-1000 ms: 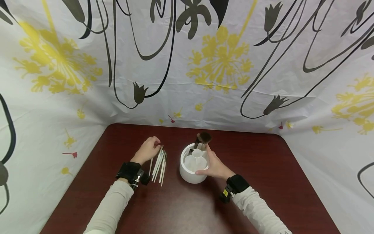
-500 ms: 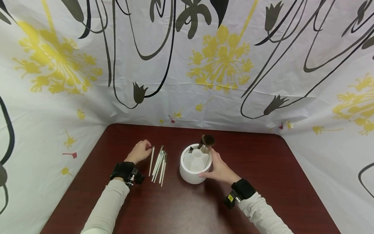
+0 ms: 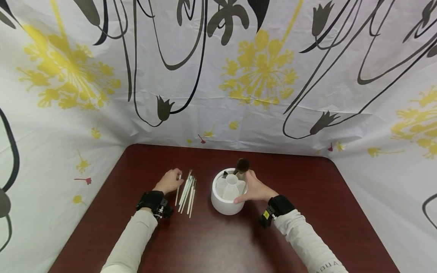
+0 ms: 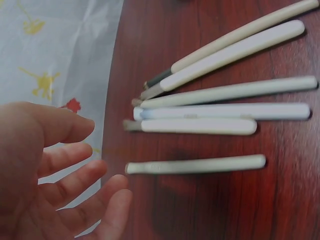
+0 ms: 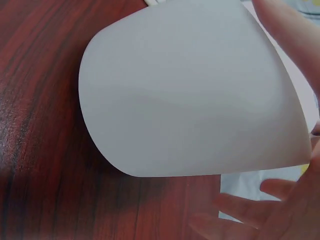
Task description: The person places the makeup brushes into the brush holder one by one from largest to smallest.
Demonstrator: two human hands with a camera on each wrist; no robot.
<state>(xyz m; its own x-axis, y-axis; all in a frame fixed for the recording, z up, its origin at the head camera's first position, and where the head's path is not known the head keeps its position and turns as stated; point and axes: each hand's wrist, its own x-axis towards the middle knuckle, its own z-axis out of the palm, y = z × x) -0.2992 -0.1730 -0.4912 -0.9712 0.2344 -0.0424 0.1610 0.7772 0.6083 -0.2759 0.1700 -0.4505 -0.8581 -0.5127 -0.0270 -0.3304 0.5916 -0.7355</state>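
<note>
My left hand (image 3: 169,181) hovers with loosely spread fingers over the top end of the leftmost slim brush (image 4: 200,165), which lies apart from the others. In the left wrist view the fingertips are short of its end, and nothing is between thumb and fingers. Several more pale-handled brushes (image 4: 235,55) lie fanned out beside it. My right hand (image 3: 256,189) holds the round white brush organizer (image 3: 225,204) by its right side, thumb at the front rim and fingers behind. A fluffy dark makeup brush (image 3: 242,165) leans out of its back compartment; the front compartments show bare.
The dark red wooden table (image 3: 222,246) has rounded far corners. A white patterned cloth (image 3: 205,87) hangs behind it and along both sides.
My left hand drew back to the left, then came right again over the single brush. The organizer's compartments and the fluffy brush have turned slightly rightward, my right hand staying at its side.
</note>
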